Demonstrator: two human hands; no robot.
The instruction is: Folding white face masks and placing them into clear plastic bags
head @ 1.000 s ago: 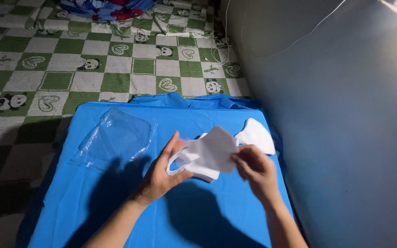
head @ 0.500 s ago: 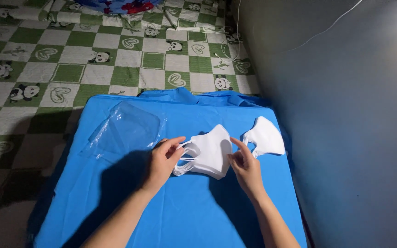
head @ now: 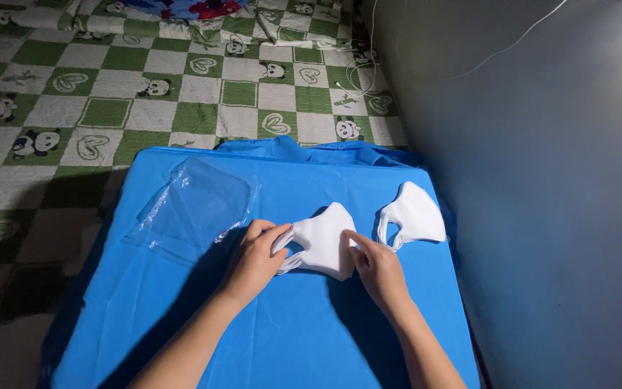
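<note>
Two hands at work: both belong to the person wearing the camera, reaching in from the bottom edge over a low blue surface.
Bedding: a green and white checked sheet point(head: 181, 79) with panda and heart prints fills the upper left, lying beyond the work surface.
Wall: a plain grey-blue wall point(head: 541, 180) runs down the right side, with a thin white cable across it.
Table: a flat top covered in a bright blue cloth point(head: 268, 338), its far edge bunched into folds.
Plastic bag: a clear, crinkled bag point(head: 196, 205) lies flat on the cloth, up and to the left of the left hand, apart from it.
Mask stack: a small pile of white shaped face masks point(head: 325, 245) rests on the cloth at the centre, between the two hands and touched by both; its long axis runs roughly left to right, ear loops towards the left.
Single mask: another white mask point(head: 413, 215) lies just beside the stack on its right, up and right of the right hand, untouched.
Left hand point(head: 253, 261): fingers curled, fingertips pinching the loop end of the stack.
Right hand point(head: 377, 268): fingers loosely bent, forefinger pressing on the stack's right edge.
Nearer hand: both are equally close to the stack; the right hand is nearer the single mask.
</note>
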